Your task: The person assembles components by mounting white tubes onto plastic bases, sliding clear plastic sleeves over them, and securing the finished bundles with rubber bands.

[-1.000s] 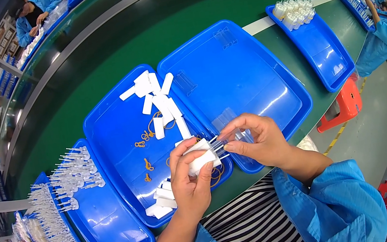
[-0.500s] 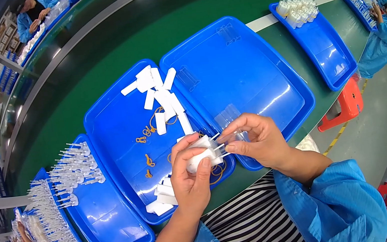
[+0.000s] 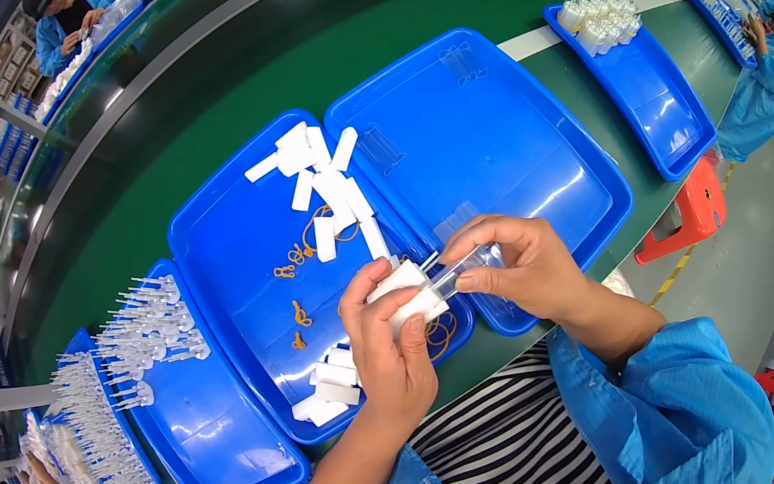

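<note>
My left hand [image 3: 386, 349] is closed around a small bundle of white blocks [image 3: 403, 292], holding it above the near edge of the left of two large blue trays. Thin white stems [image 3: 430, 263] stick out of the bundle's right side. My right hand [image 3: 528, 270] pinches a clear plastic tube [image 3: 458, 273] between thumb and fingers. The tube's left end meets the bundle at the stems; whether a stem sits inside it cannot be made out. Under my right hand, more clear plastic pieces [image 3: 455, 221] lie in the right-hand tray.
Loose white blocks [image 3: 332, 190] and yellowish-brown rubber bands [image 3: 300, 313] lie in the left large tray [image 3: 227, 257]. The right one [image 3: 492, 134] stands beside it. Further left, a narrower blue tray [image 3: 203, 423] holds white stemmed parts [image 3: 152, 325]. Another tray [image 3: 665, 112] with clear parts stands right.
The white bundle has turned in my left hand, showing a broader flat face. My right hand has shifted slightly, and the clear tube now shows plainly against the bundle's stem side.
</note>
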`<state>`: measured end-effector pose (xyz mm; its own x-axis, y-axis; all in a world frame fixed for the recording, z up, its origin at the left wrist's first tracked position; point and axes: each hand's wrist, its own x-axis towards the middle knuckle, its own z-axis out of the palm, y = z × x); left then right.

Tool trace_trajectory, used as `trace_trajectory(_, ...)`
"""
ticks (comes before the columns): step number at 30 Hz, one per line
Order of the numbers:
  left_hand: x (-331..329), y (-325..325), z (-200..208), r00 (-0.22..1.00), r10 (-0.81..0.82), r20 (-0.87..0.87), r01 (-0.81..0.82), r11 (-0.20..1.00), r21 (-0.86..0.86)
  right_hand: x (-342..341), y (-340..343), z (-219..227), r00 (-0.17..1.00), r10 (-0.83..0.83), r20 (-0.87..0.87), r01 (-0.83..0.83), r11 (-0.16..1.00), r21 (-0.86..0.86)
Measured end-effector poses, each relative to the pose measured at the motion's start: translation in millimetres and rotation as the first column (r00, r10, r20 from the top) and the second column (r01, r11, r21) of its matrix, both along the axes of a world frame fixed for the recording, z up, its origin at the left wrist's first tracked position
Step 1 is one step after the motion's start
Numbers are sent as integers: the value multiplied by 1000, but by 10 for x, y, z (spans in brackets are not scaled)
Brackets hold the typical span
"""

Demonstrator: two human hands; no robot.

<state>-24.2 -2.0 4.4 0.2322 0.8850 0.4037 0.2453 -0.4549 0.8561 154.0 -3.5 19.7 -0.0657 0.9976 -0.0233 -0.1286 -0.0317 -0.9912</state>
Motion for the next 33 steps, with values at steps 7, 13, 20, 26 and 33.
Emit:
trace_trajectory(7,23,-25,-21,995,-15,-97,26,994,108,95,-27,59,984,23,177,-48,990,134)
trace_trajectory(13,29,-24,-61,996,-63,-57,65,997,49,93,2,69,963,-39,265,-14,981,193)
trace_trajectory(20,56,-31,-36,987,-90,-131,104,989,108,36,-21,45,865,-97,493,-95,932,350)
trace_trajectory(26,61,-41,-64,975,-184,120,183,983,23,1,-43,74,970,-68,233,26,984,179)
trace_trajectory(33,46,-87,-49,975,-193,-114,205,972,111,-54,-146,-52,971,-16,239,-47,965,258)
